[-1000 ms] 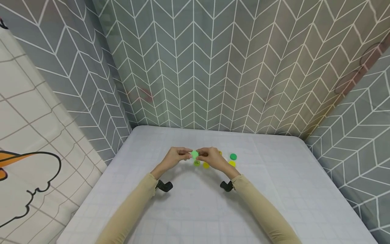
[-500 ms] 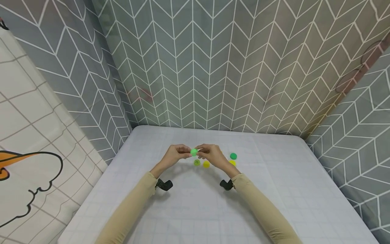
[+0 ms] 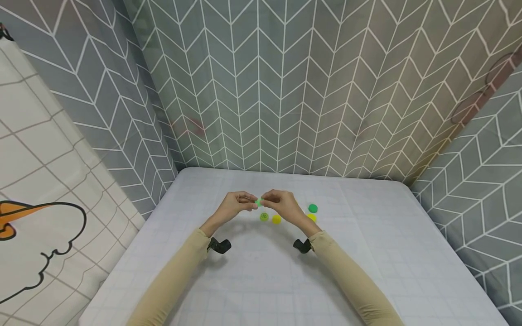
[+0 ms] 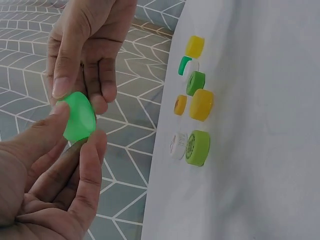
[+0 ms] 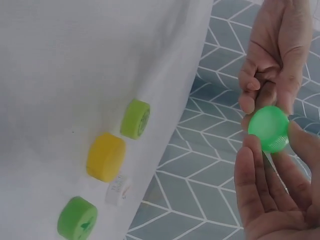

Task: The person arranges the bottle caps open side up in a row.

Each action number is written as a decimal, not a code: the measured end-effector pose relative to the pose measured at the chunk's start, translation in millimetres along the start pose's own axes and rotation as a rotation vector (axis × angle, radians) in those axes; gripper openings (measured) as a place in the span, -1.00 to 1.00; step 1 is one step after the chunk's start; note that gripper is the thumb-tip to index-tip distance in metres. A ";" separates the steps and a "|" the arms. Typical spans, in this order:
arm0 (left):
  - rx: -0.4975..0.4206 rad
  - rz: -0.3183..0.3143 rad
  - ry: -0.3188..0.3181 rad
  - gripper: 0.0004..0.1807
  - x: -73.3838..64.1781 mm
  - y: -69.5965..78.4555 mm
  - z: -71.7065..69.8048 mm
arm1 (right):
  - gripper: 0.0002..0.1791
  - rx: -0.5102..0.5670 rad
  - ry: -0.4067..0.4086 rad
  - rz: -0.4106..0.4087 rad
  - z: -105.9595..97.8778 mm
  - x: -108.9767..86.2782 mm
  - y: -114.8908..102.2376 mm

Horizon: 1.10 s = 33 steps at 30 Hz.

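A grey curtain with a white zigzag pattern hangs beyond the far edge of a table covered in white. Two tan sleeves reach in over it. The person's left hand and right hand meet in the air, thumbs and fingers pinching opposite edges of one bright green cap, which is held above the table. On the cloth lie a lime cap, a yellow cap near it, and a dark green cap farther right.
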<state>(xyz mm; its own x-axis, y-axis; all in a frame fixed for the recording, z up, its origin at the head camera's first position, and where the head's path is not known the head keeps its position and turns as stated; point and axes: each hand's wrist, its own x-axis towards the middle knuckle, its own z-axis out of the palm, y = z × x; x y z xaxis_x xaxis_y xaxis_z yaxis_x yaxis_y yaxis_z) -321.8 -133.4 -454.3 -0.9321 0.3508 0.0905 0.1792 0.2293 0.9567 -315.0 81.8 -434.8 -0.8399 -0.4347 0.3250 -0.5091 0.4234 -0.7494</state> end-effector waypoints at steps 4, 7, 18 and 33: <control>0.052 0.013 0.006 -0.48 -1.5 1.2 0.3 | -0.59 -0.018 -0.028 0.000 -0.4 -1.2 -1.8; 0.122 0.040 -0.008 -0.50 -3.6 3.5 1.1 | -0.56 -0.022 -0.070 -0.003 0.4 -2.3 -3.0; 0.232 0.051 -0.041 -0.61 -11.8 6.6 1.1 | -0.71 -0.079 -0.116 -0.012 4.9 -5.3 -7.6; 0.393 0.085 -0.289 -0.77 -31.3 15.0 5.5 | -0.76 -0.327 -0.307 -0.063 13.5 -22.3 -19.7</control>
<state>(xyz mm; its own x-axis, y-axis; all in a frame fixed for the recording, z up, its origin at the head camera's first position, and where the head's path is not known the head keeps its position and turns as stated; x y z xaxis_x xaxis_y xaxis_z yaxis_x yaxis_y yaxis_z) -288.3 -136.0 -444.2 -0.7934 0.6080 0.0300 0.4080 0.4947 0.7673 -283.7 72.5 -435.1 -0.7358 -0.6623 0.1410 -0.6314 0.5959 -0.4962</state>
